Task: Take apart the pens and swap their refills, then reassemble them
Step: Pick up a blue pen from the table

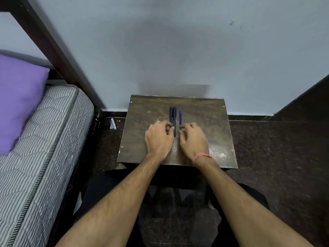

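Three pens lie side by side, pointing away from me, on a small worn wooden table [204, 122]. Two are dark: the left dark pen [171, 114] and the right dark pen [174, 118], which touch along their length. A thinner blue pen [180, 116] lies just to their right. My left hand [158, 139] rests on the table with curled fingers, and its thumb and forefinger pinch the near end of the left dark pen. My right hand [194, 139], also curled, pinches the near end of the blue pen. Both near ends are hidden by fingertips.
The table stands against a pale blue wall. A bed with a striped mattress [41, 139] and a purple pillow [19, 100] is at the left. A dark cabinet edge [306, 100] rises at the right. A scrap of white paper [112, 124] lies on the dark floor.
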`<state>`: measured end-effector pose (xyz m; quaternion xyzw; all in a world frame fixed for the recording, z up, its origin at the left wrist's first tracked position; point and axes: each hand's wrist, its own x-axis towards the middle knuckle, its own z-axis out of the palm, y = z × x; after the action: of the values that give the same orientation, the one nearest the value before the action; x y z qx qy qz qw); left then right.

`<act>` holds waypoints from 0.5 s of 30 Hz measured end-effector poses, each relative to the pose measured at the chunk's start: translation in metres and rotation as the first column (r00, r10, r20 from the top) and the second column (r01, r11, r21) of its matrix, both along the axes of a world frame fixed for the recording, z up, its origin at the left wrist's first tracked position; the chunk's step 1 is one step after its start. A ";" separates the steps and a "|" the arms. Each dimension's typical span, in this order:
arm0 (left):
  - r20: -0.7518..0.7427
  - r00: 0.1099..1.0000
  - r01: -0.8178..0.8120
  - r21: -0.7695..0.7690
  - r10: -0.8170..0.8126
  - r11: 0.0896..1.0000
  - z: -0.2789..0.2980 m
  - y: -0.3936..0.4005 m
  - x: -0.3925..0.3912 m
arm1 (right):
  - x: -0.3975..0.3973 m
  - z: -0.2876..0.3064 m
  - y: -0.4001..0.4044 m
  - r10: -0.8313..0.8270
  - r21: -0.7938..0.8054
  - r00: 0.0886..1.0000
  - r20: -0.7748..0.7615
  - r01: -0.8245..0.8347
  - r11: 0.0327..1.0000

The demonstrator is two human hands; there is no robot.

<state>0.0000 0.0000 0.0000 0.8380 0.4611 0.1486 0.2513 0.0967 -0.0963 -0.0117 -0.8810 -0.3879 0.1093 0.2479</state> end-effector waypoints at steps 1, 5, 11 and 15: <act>0.011 1.000 -0.018 -0.028 0.019 0.999 -0.003 0.004 0.001 | 0.002 -0.003 0.004 0.005 0.008 1.000 0.006 -0.005 1.000; -0.008 0.995 -0.096 -0.123 0.096 0.988 -0.014 0.009 0.003 | 0.004 -0.007 0.018 -0.001 -0.014 1.000 -0.008 0.000 1.000; -0.060 0.985 -0.173 -0.189 0.164 0.967 -0.018 0.014 0.005 | 0.002 -0.013 0.029 -0.002 0.027 1.000 -0.012 0.003 1.000; -0.078 0.976 -0.215 -0.198 0.203 0.956 -0.016 0.014 -0.006 | -0.003 -0.012 0.032 -0.003 0.074 0.999 -0.033 0.006 0.997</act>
<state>-0.0058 0.0139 -0.0158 0.7581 0.5668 0.1021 0.3059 0.0940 -0.0643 -0.0234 -0.8701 -0.3855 0.1089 0.2871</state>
